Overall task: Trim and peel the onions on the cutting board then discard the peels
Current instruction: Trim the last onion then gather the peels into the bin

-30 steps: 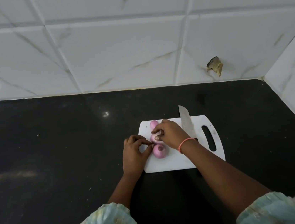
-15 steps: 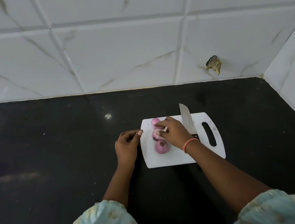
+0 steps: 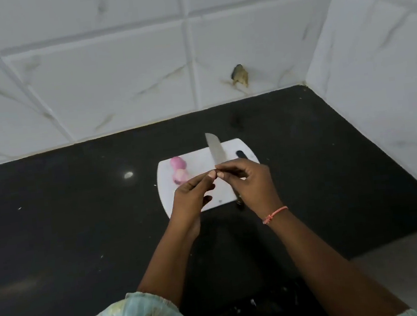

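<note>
Both hands, left [image 3: 191, 199] and right [image 3: 251, 182], have risen off the cutting board [image 3: 197, 164]; fingertips meet, contents indiscernible. Two onions [image 3: 179, 172] remain beside the knife [image 3: 215, 148].

A home kitchen, by the look of it. The dark, polished stone surface [image 3: 80, 239] runs into a corner where two walls of white, marble-veined tiles [image 3: 102, 73] meet, one tile chipped near its lower edge [image 3: 239, 75]. On the surface lies a white plastic cutting board [image 3: 197, 159] with a handle slot, a broad-bladed kitchen knife [image 3: 215, 149] laid across it, and two pinkish-purple onions [image 3: 179, 170] at its left side. Small crumbs and specks dot the dark stone.
</note>
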Tool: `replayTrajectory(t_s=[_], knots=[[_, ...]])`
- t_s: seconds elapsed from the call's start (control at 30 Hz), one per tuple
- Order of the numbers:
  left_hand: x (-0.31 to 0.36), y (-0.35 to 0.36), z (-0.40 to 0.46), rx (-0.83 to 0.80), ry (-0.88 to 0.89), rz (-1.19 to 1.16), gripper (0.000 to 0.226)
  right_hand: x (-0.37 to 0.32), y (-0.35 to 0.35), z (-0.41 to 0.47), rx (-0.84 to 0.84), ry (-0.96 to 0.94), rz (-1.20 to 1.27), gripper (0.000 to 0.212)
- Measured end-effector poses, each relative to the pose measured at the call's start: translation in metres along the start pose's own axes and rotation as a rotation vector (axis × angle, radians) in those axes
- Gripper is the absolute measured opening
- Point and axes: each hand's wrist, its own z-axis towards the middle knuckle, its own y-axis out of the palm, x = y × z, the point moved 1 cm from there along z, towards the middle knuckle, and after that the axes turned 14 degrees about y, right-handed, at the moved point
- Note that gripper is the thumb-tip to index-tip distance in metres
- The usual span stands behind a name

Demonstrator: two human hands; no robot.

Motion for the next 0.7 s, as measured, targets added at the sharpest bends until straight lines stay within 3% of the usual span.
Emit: replayTrajectory(t_s=[0.13, 0.2, 0.37, 0.57, 0.7], knots=[[-0.009, 0.068, -0.038, -0.117, -0.317, -0.344, 0.011, 0.017, -0.066, -0.053, 0.21, -0.091, -0.024, 0.014], [-0.018, 0.091, -0.055, -0.153, -0.355, -0.391, 0.013, 0.03, -0.089, -0.077, 0.276, -0.059, 0.001, 0.013], [-0.055, 0.137, -0.114, -0.399, -0.107, 0.119, 0.014, 0.078, -0.138, -0.155, 0.437, 0.205, 0.107, 0.015], [-0.076, 0.131, -0.15, -0.244, -0.103, 0.24, 0.013, 0.096, -0.129, -0.181, 0.378, 0.361, 0.085, 0.019], [-0.069, 0.079, -0.139, -0.01, 0.007, 0.285, 0.008, 0.089, -0.079, -0.147, 0.201, 0.273, -0.127, 0.014]])
